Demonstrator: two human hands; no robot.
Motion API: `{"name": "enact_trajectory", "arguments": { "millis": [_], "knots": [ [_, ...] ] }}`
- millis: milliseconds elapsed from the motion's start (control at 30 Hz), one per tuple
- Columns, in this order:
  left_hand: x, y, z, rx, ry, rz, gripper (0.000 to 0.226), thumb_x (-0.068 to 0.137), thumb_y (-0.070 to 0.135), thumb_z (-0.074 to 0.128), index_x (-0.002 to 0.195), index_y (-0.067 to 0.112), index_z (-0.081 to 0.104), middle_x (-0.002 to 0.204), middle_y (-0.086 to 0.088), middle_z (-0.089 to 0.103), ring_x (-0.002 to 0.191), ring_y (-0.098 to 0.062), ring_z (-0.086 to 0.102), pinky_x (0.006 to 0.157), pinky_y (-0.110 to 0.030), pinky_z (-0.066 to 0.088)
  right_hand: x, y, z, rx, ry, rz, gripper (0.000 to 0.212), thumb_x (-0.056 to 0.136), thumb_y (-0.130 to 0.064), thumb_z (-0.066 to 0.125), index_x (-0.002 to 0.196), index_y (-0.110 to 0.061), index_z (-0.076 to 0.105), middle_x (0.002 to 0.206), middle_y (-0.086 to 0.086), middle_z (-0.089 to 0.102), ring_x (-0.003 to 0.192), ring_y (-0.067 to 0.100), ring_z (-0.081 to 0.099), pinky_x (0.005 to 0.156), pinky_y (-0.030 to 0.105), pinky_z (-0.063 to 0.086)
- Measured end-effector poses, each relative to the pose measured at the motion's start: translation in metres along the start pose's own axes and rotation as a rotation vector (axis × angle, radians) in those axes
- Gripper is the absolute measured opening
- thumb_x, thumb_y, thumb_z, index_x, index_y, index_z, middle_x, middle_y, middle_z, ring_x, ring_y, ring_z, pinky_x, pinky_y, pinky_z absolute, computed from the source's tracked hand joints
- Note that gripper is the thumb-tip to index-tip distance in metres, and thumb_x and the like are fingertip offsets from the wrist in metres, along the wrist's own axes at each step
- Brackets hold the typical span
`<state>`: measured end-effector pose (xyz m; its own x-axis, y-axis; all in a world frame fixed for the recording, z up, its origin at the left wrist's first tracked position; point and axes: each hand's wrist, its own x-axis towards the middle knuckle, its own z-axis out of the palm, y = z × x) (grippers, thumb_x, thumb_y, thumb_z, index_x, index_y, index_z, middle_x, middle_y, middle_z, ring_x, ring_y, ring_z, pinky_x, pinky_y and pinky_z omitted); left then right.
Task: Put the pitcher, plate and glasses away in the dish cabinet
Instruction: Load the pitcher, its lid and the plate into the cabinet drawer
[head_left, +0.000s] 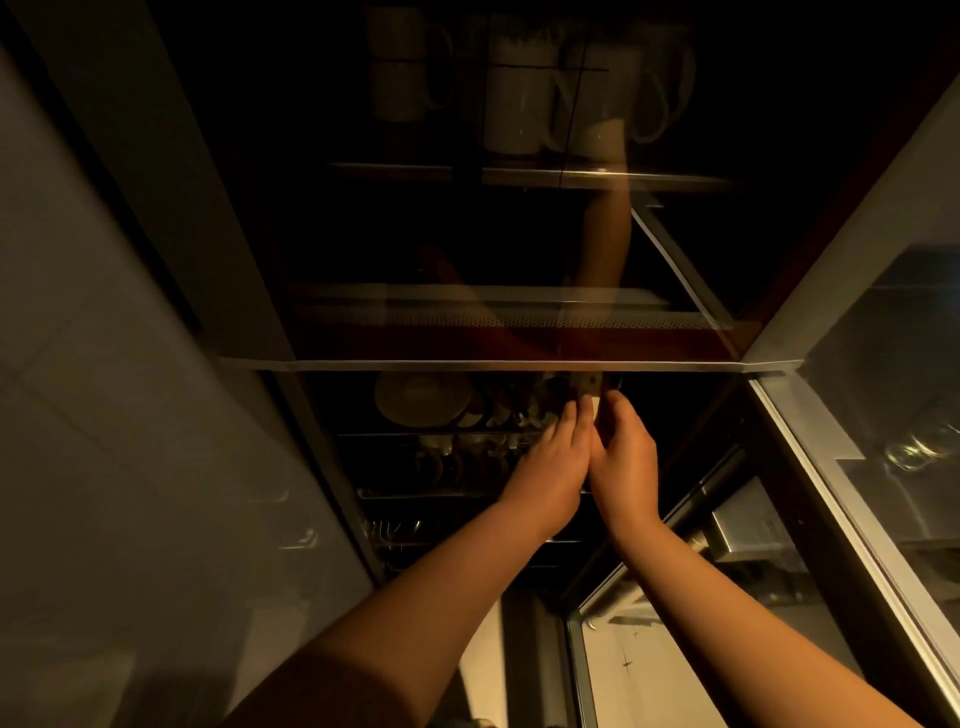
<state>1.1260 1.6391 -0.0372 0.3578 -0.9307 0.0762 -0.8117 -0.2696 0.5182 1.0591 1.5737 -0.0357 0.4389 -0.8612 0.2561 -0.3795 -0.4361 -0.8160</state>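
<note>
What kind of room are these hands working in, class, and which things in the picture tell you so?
Most likely a home kitchen, at a dish cabinet. White mugs stand behind a dark glass door, a plate and cups sit on wire racks lower down, and both hands, left hand and right hand, reach in among them.

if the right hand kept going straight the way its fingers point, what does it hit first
Most likely the small pale object right at the tips of the right hand, just under the cabinet's metal rail. It is too dark to identify, and depth is unclear.

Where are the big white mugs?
In the head view, the white mugs stand on the cabinet's top shelf, behind the dark glass, high above both hands reaching in lower down.
</note>
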Motion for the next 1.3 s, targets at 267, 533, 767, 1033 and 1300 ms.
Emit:
{"name": "enact_trajectory", "arguments": {
  "millis": [267, 533, 767, 1033, 1300],
  "knots": [
    [0.006, 0.008, -0.010, 0.014, -0.012, -0.013, 0.076, 0.093, 0.003, 0.049, 0.149, 0.012, -0.002, 0.157, -0.014, 0.003, 0.143, -0.027, 0.010, 0.114, -0.038, 0.023, -0.005, 0.009, 0.007, -0.028, -0.018, 0.027, 0.054, 0.092, -0.024, 0.058, 0.141, -0.019, 0.036, 0.136, 0.005, 0.051, 0.119, 0.016, 0.052, 0.091, 0.023, 0.042],
    [0.003, 0.003, -0.007, -0.014, -0.096, -0.010, 0.089, 0.085, -0.008, 0.052, 0.149, 0.015, -0.006, 0.157, -0.011, -0.003, 0.144, -0.026, 0.006, 0.114, -0.039, 0.022, 0.004, 0.013, 0.010, -0.062, -0.016, 0.008, 0.051, 0.092, -0.021, 0.058, 0.138, -0.015, 0.038, 0.128, 0.007, 0.056, 0.114, 0.020, 0.056, 0.090, 0.029, 0.048],
    [-0.005, 0.000, 0.005, 0.164, -0.099, 0.040, 0.090, 0.086, -0.007, 0.052, 0.148, 0.010, -0.011, 0.156, -0.013, -0.014, 0.144, -0.026, 0.006, 0.112, -0.037, 0.029, -0.021, 0.023, 0.006, -0.119, -0.145, -0.143, 0.074, 0.087, -0.012, 0.065, 0.147, -0.012, 0.022, 0.149, 0.007, 0.031, 0.127, 0.002, 0.028, 0.098, -0.001, 0.017],
    [-0.010, 0.004, 0.009, 0.130, -0.164, 0.012, 0.091, 0.086, -0.007, 0.053, 0.148, 0.010, -0.013, 0.153, -0.010, -0.025, 0.143, -0.026, 0.011, 0.110, -0.037, 0.032, -0.029, 0.028, 0.006, -0.079, -0.239, -0.085, 0.091, 0.085, -0.009, 0.066, 0.148, -0.024, 0.002, 0.155, 0.002, 0.020, 0.138, 0.011, 0.025, 0.108, 0.019, 0.026],
    [-0.002, 0.002, 0.011, 0.030, -0.203, -0.009, 0.091, 0.087, -0.008, 0.051, 0.148, 0.015, -0.013, 0.154, -0.009, -0.021, 0.144, -0.024, 0.000, 0.116, -0.037, 0.021, -0.013, 0.035, 0.007, -0.162, -0.277, -0.058, 0.081, 0.089, -0.024, 0.062, 0.150, -0.018, 0.008, 0.155, 0.003, 0.022, 0.135, 0.007, 0.028, 0.099, 0.011, 0.024]
  ]
}}
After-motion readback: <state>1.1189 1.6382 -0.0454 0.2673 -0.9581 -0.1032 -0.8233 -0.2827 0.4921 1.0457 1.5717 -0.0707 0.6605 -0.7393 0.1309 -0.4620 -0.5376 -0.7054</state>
